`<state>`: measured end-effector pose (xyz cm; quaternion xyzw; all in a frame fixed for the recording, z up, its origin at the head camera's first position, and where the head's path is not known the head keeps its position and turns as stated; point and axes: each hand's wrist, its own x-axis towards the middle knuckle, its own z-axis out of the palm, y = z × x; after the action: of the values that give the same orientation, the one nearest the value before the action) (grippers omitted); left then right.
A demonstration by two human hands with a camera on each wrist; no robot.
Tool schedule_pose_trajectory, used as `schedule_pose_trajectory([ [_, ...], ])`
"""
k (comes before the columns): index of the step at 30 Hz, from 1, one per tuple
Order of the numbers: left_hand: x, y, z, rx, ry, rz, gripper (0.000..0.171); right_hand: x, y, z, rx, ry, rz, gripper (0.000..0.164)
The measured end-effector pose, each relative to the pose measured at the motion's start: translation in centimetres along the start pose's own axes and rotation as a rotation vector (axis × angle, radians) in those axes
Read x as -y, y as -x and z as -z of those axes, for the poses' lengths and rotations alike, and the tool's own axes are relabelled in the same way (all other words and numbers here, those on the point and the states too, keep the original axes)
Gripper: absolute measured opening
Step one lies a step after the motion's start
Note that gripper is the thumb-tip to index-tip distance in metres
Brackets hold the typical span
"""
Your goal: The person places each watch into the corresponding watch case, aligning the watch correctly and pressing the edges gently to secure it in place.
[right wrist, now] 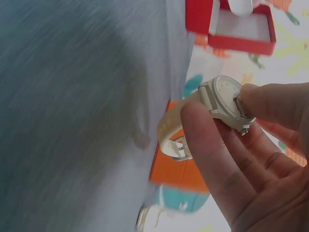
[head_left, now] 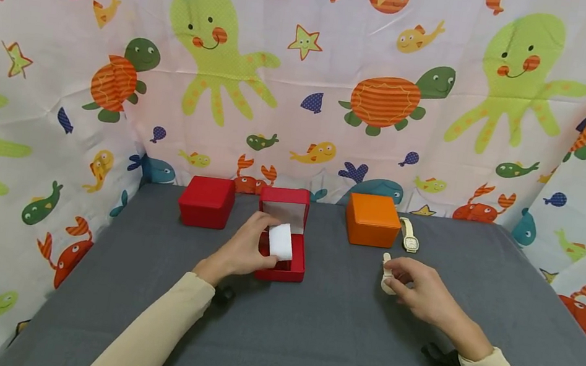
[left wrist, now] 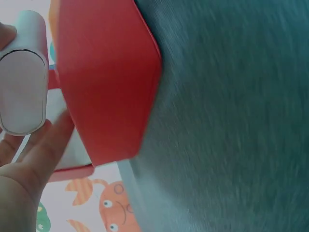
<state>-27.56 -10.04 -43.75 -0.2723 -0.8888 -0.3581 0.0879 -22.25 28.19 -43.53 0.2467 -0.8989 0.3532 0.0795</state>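
My left hand (head_left: pixel 249 245) pinches a white watch cushion (head_left: pixel 281 241) between thumb and fingers, just over an open red box (head_left: pixel 280 274) whose lid stands up at the back. In the left wrist view the cushion (left wrist: pixel 23 72) shows its rounded end, apart from the red box (left wrist: pixel 108 82). On the other side, my right hand (head_left: pixel 426 291) grips a cream wristwatch (head_left: pixel 388 276) above the cloth. Its round dial and buckled strap show in the right wrist view, where the watch (right wrist: pixel 226 96) sits between thumb and fingers.
A closed red box (head_left: pixel 206 202) stands at the back left. An orange box (head_left: pixel 372 220) is at the back right, with a second cream watch (head_left: pixel 409 235) lying beside it. Grey cloth (head_left: pixel 316 336) covers the table, and a printed curtain (head_left: pixel 307 85) hangs behind.
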Motion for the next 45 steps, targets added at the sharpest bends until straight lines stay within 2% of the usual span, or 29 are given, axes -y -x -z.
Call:
schedule_pose_trajectory([
  [3,-0.4,0.1,-0.1,-0.014,0.077,0.006,0.073,1.0,-1.2,-0.9,0.001,-0.015,0.058,0.024],
  [9,-1.2,0.3,-0.2,-0.008,0.252,0.061,0.072,2.9,-3.7,-2.7,-0.036,-0.030,0.195,0.022],
  [15,-1.2,0.5,-0.4,-0.025,0.382,0.098,0.071,5.1,-6.0,-3.9,-0.028,-0.059,0.207,0.022],
  [19,-0.9,0.4,-0.5,-0.017,0.417,0.103,0.071,6.2,-7.3,-4.5,-0.035,-0.083,0.210,0.021],
  [26,-0.6,0.2,-0.5,0.047,0.453,0.089,0.071,7.5,-9.2,-5.5,-0.051,-0.147,0.224,0.019],
  [36,-0.4,-0.2,-0.4,0.071,0.477,0.085,0.069,8.7,-11.6,-6.6,0.022,-0.247,0.199,0.017],
  [42,-0.1,0.0,-0.4,0.061,0.501,0.074,0.069,8.9,-11.8,-7.4,0.039,-0.282,0.179,0.019],
  [45,-1.0,0.3,0.4,0.069,0.513,0.089,0.069,10.0,-11.5,-7.2,0.044,-0.287,0.152,0.019],
])
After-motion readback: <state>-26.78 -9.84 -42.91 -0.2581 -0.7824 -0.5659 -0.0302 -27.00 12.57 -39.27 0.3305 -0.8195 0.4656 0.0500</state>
